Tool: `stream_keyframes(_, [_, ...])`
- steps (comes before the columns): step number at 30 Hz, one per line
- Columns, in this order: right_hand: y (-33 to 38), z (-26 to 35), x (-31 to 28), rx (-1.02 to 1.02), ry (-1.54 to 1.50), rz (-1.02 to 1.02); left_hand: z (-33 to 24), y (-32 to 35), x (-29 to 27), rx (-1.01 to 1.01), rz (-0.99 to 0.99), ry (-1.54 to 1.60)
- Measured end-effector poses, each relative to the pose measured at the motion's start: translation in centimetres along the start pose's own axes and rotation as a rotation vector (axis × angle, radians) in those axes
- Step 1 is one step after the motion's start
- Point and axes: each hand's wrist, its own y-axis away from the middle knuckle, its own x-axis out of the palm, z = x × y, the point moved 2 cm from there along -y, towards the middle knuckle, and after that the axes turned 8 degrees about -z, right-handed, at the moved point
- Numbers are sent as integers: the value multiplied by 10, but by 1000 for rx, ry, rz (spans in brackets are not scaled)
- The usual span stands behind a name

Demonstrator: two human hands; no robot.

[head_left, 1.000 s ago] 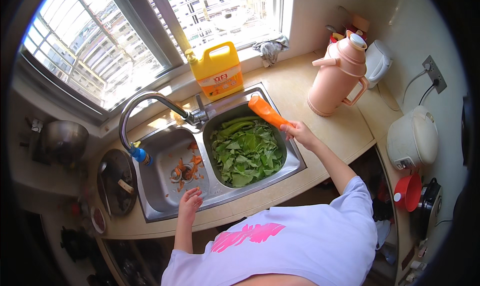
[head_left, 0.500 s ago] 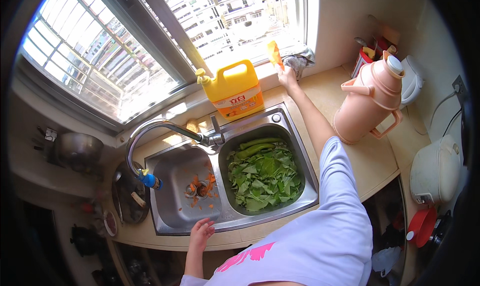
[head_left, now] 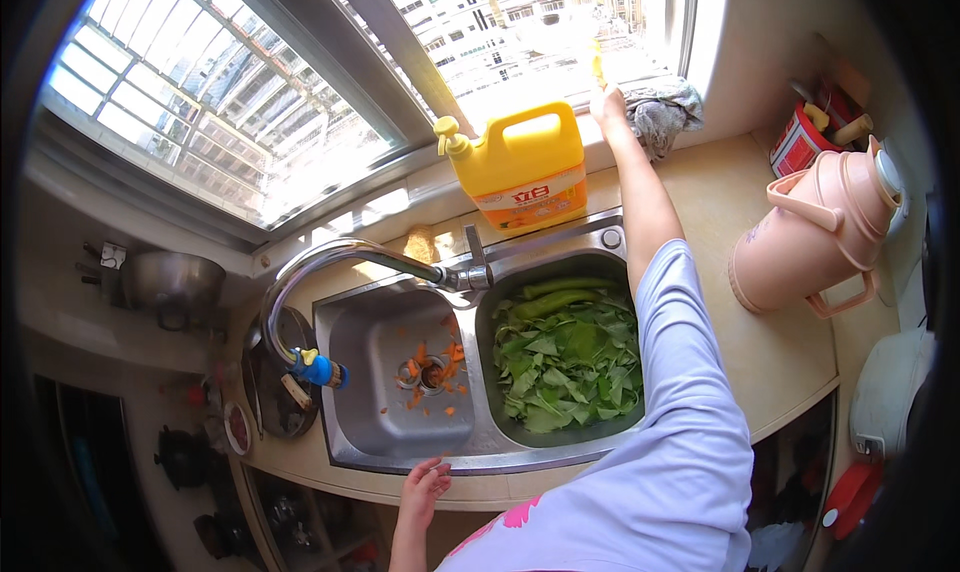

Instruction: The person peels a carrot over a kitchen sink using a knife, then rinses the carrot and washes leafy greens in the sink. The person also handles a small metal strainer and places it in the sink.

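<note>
Stretched far forward to the windowsill, my right hand (head_left: 608, 106) is closed on a small, flat yellow-orange object (head_left: 598, 64). Glare from the window washes it out, and I cannot make out its kind. A crumpled grey cloth (head_left: 664, 112) lies just right of this hand. My left hand (head_left: 424, 486) is empty, fingers apart, at the front edge of the double sink (head_left: 345, 452). Orange peelings (head_left: 452, 356) lie around the drain in the left basin. Green leaves (head_left: 575, 362) and long green peppers (head_left: 560, 299) fill the right basin.
A yellow jug (head_left: 530, 177) with a pump stands behind the sink. The curved faucet (head_left: 300, 262) hangs over the left basin. A pink thermos flask (head_left: 810, 232) stands on the right counter. A dark pan (head_left: 262, 382) sits left of the sink, below a metal pot (head_left: 175, 280).
The view has shifted, so the sink and counter appear further right and slightly lower. My right hand stays by the grey cloth, still holding the yellow-orange object. My left hand remains near the sink's front edge.
</note>
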Motion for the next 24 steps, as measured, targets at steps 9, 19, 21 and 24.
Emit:
stream_keyframes(9, [4,4,4,4,215,45,2,4,7,-9,-29,10])
stream_keyframes(19, [30,23,-20,42,349,57,5,4,5,21,22,4])
stream_keyframes(21, [30,12,-29,-14,302,26,3,4,6,22,28,-5])
stream_keyframes(24, [41,-2,-43,-107,175,-34,0,3,8,46,41,-47])
